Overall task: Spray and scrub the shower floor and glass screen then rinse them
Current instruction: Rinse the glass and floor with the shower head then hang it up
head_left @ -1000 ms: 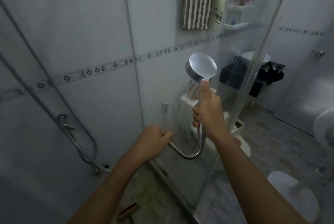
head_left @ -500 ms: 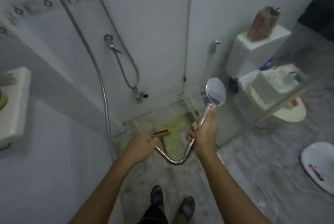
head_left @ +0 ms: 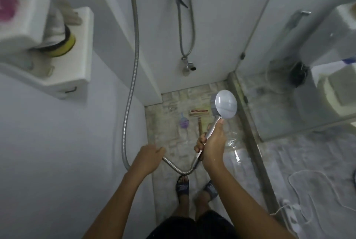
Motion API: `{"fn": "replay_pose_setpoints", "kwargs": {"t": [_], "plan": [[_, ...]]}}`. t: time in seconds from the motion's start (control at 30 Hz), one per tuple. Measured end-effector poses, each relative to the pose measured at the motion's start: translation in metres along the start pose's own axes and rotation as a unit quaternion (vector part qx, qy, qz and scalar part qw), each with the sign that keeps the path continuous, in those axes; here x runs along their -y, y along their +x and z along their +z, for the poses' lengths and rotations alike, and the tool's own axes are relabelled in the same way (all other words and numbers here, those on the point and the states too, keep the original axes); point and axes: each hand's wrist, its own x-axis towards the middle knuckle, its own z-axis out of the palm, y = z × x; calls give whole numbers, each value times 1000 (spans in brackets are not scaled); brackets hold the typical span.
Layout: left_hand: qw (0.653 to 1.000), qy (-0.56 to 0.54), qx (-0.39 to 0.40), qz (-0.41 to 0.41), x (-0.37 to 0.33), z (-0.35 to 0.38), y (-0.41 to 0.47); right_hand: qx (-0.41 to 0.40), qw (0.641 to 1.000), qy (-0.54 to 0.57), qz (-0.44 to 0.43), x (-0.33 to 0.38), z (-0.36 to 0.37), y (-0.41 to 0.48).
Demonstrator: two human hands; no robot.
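1. Two hands are in my view, and I go from left to right across it. On the far left a white shelf (head_left: pixel 63 49) juts from the wall with a yellow-rimmed object sitting on it.
2. My left hand (head_left: pixel 147 158) is clenched around the metal hose (head_left: pixel 133 69), which climbs the wall from there.
3. Ahead of it the shower floor (head_left: pixel 165 123) is wet, with a brush (head_left: pixel 199 112) and a small purple item (head_left: pixel 184 122) lying on it; I cannot make out what the purple one is.
4. My right hand (head_left: pixel 212 147) grips the handle of the shower head (head_left: pixel 225 106), thumb up along the stem, the round head pointed away from me over the floor.
5. Just right of that stands the glass screen (head_left: pixel 285 94), its base running along the floor edge.
6. Beyond the glass, blurred, sits a toilet (head_left: pixel 335 92).
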Motion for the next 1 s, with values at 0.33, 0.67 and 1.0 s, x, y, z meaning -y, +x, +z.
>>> {"fn": "replay_pose_setpoints", "kwargs": {"t": [0.33, 0.67, 1.0], "plan": [[997, -57, -14, -55, 80, -12, -28, 35, 996, -77, 5, -54, 49, -46], [990, -99, -80, -62, 113, -33, -36, 59, 993, -102, -21, -62, 89, -67], [988, -74, -135, -13, 107, -69, -28, 104, 988, -108, -48, -37, 128, -87]]}}
